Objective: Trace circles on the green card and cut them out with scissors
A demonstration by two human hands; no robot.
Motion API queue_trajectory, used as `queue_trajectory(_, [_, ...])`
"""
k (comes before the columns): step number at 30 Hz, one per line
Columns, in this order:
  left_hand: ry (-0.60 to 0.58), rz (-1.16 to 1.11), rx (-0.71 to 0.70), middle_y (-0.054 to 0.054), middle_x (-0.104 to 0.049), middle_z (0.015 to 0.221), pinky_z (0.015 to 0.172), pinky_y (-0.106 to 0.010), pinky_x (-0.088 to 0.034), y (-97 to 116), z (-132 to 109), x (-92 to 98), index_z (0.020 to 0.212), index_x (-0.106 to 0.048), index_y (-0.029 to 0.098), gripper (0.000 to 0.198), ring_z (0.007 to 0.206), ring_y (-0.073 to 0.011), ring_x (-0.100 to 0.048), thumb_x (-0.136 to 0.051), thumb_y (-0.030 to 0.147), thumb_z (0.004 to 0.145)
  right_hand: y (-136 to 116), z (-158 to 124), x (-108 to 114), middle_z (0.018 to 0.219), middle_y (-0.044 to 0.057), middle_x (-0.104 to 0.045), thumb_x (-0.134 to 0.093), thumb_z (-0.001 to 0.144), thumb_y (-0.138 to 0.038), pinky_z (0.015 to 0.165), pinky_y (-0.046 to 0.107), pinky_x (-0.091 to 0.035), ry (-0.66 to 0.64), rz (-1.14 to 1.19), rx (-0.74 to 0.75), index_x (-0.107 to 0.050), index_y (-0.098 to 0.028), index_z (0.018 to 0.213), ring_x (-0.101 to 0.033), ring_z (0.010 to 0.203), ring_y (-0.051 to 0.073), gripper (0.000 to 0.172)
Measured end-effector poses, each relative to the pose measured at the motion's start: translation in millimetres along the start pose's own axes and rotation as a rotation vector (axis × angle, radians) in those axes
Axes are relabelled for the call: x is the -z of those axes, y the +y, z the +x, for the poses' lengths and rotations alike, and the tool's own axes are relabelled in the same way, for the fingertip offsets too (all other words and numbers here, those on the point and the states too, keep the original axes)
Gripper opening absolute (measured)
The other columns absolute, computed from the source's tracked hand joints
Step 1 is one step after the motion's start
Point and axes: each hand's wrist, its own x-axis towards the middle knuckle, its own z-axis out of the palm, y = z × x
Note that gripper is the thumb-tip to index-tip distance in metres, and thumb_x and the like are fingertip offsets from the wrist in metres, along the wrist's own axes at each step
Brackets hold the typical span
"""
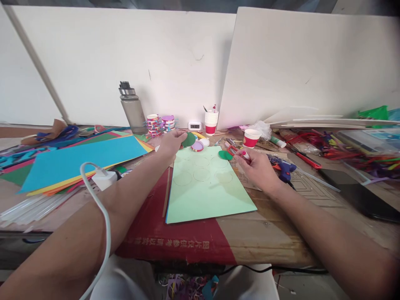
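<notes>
My left hand (173,142) pinches a dark green paper disc (188,140) over the far left corner of a pale green sheet (206,196). Several faint circles are drawn on this sheet. To its right, my right hand (258,167) is closed on a white pen with a red end (245,155). A brighter green disc (225,155) lies at the sheet's far right edge, close to a red-handled tool (231,150) whose kind I cannot make out. Beyond the sheet is a round purple piece (197,146).
Coloured paper (84,160) is stacked on the left, near a white charger (104,179) with its cable. A bottle (133,110), stacked cups (211,123) and a small clock (195,125) stand behind. On the right are a paper cup (251,138), a glue gun (285,168) and a phone (359,196).
</notes>
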Motion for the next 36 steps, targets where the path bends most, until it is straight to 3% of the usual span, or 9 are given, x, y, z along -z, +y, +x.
queue_trajectory(7, [0.019,0.169,0.011,-0.001,-0.059,0.068,0.049,-0.021,-0.039,-1,-4,1.5,0.065,-0.056,0.017,0.015,0.061,-0.0118,-0.051,-0.068,0.023,0.072,-3,-2,0,0.063,0.001,-0.062,-0.052,0.089,-0.035,0.058,0.027,-0.037,-0.122,0.019,0.015,-0.069,-0.018,0.089,-0.050,0.057,0.016,0.024])
queue_trajectory(11, [0.061,0.084,0.022,-0.001,-0.058,0.072,0.050,-0.020,-0.040,3,-8,-1.6,0.070,-0.055,0.018,0.010,0.063,-0.0112,-0.053,-0.062,0.021,0.077,0,-3,-3,0.067,0.002,-0.066,-0.050,0.091,-0.030,0.058,0.027,-0.040,-0.188,-0.013,0.057,-0.072,-0.018,0.091,-0.055,0.059,0.017,0.025])
queue_trajectory(16, [0.147,-0.146,-0.003,0.000,-0.059,0.076,0.053,-0.019,-0.042,7,-10,-2.9,0.076,-0.054,0.019,0.008,0.063,-0.0097,-0.054,-0.060,0.023,0.079,4,-4,-7,0.099,0.008,-0.075,-0.049,0.089,-0.014,0.080,0.031,-0.049,-0.352,-0.074,0.149,-0.073,-0.018,0.097,-0.068,0.088,0.021,0.025])
queue_trajectory(19, [0.157,-0.189,0.011,0.001,-0.059,0.077,0.053,-0.019,-0.042,7,-12,-3.2,0.077,-0.054,0.020,0.007,0.064,-0.0100,-0.055,-0.059,0.023,0.080,4,-3,-6,0.102,0.009,-0.075,-0.047,0.085,-0.006,0.087,0.033,-0.048,-0.460,-0.139,0.150,-0.073,-0.017,0.097,-0.068,0.096,0.023,0.031])
queue_trajectory(23, [0.137,-0.185,0.010,0.001,-0.059,0.077,0.054,-0.020,-0.042,6,-12,-4.2,0.076,-0.054,0.020,0.008,0.066,-0.0105,-0.056,-0.059,0.022,0.080,1,-3,-4,0.103,0.010,-0.075,-0.048,0.088,-0.010,0.084,0.033,-0.049,-0.415,-0.145,0.101,-0.073,-0.017,0.095,-0.068,0.096,0.024,0.027])
queue_trajectory(27, [0.096,-0.162,0.000,0.001,-0.058,0.076,0.053,-0.019,-0.040,5,-14,-5.4,0.076,-0.055,0.019,0.009,0.065,-0.0103,-0.054,-0.060,0.023,0.080,-2,-4,-4,0.096,0.009,-0.076,-0.052,0.091,-0.019,0.075,0.031,-0.049,-0.317,-0.065,0.142,-0.072,-0.018,0.088,-0.068,0.081,0.021,0.021])
queue_trajectory(36, [0.067,-0.130,-0.004,0.002,-0.058,0.071,0.051,-0.019,-0.036,7,-18,-7.0,0.072,-0.052,0.019,0.014,0.060,-0.0092,-0.053,-0.064,0.023,0.079,-15,-10,-6,0.079,0.006,-0.069,-0.061,0.087,-0.017,0.070,0.029,-0.045,-0.479,0.012,0.349,-0.072,-0.017,0.086,-0.060,0.072,0.017,0.011])
